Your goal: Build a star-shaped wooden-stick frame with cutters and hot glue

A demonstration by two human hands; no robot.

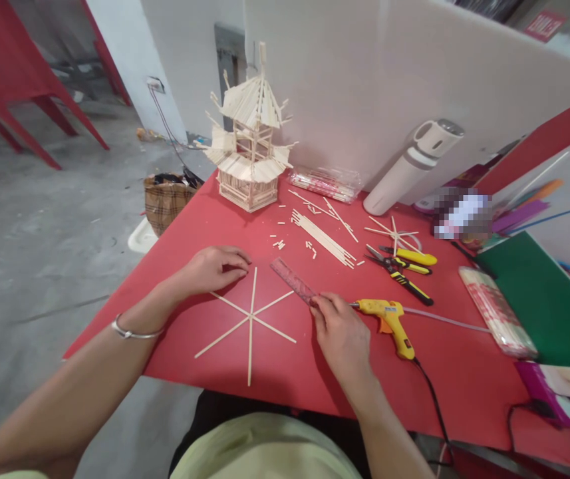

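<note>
Three long wooden sticks cross into a six-armed star (251, 318) flat on the red table (215, 219). My left hand (213, 268) rests on the table at the star's upper left, fingers curled loosely, its fingertips near one stick end; I cannot see anything in it. My right hand (340, 334) pinches the near end of a clear reddish ruler (292, 279) that lies slanting up to the left. A yellow glue gun (389, 320) lies just right of that hand.
A wooden stick pagoda (251, 146) stands at the table's back edge. Loose sticks (322, 238), yellow-handled cutters (404, 265), stick packets (497, 311), a white bottle (412, 166) and a white partition (389, 66) fill the right side. The glue gun's cord (434, 399) runs toward me.
</note>
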